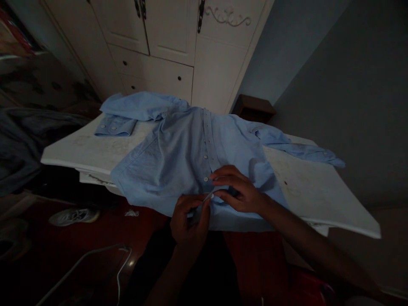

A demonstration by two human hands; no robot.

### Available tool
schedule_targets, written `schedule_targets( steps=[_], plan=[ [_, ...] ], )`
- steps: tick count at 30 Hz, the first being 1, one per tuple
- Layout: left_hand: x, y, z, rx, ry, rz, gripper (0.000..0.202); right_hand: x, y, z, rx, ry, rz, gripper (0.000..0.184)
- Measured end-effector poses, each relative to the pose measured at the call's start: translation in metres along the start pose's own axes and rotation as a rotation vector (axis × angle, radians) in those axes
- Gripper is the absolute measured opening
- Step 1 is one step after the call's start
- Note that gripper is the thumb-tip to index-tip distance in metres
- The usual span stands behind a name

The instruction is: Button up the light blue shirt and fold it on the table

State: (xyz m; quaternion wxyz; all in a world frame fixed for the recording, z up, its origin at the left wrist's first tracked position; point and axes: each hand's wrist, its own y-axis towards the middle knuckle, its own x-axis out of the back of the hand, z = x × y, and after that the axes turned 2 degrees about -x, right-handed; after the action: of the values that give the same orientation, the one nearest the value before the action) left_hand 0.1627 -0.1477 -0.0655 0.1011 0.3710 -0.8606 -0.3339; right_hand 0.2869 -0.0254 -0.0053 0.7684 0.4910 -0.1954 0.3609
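A light blue button-up shirt (181, 148) lies spread over a white table, its sleeves out to both sides and its hem hanging over the near edge. My left hand (191, 219) pinches the front edge of the shirt near the hem between thumb and fingers. From the right, my right hand (237, 189) grips the same edge, with a white button showing between the two hands. Just above my fingers, another white button (205, 179) shows on the front. A folded cuff (116, 126) with two buttons rests at the left.
The white table (331, 193) has pointed corners at both sides. Behind it stands a white wardrobe (168, 34), with a small brown box-like piece (255, 106) beside it. A shoe (75, 216) and a white cable (86, 255) lie on the red floor. Dark cloth (19, 144) hangs at left.
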Motion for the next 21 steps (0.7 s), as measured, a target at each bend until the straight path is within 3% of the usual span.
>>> schedule_targets(
  steps=[5, 8, 11, 15, 21],
  plan=[
    [-0.003, -0.005, -0.001, 0.019, -0.011, -0.044, 0.025, 0.015, -0.001, 0.016, -0.094, -0.012, -0.084, 0.028],
    [-0.004, -0.006, -0.003, 0.031, -0.028, -0.066, 0.024, 0.019, -0.006, 0.04, -0.297, 0.05, -0.084, 0.018],
    [-0.004, -0.007, -0.004, 0.028, -0.025, -0.064, 0.023, 0.01, -0.013, 0.062, -0.617, 0.212, -0.03, 0.016],
    [-0.002, -0.011, -0.005, 0.041, -0.068, -0.041, 0.024, -0.01, -0.019, 0.075, -0.983, 0.563, 0.01, 0.031],
    [0.002, -0.015, -0.005, 0.118, -0.092, -0.027, 0.022, -0.022, -0.018, 0.072, -1.124, 0.74, -0.031, 0.035]
  ],
)
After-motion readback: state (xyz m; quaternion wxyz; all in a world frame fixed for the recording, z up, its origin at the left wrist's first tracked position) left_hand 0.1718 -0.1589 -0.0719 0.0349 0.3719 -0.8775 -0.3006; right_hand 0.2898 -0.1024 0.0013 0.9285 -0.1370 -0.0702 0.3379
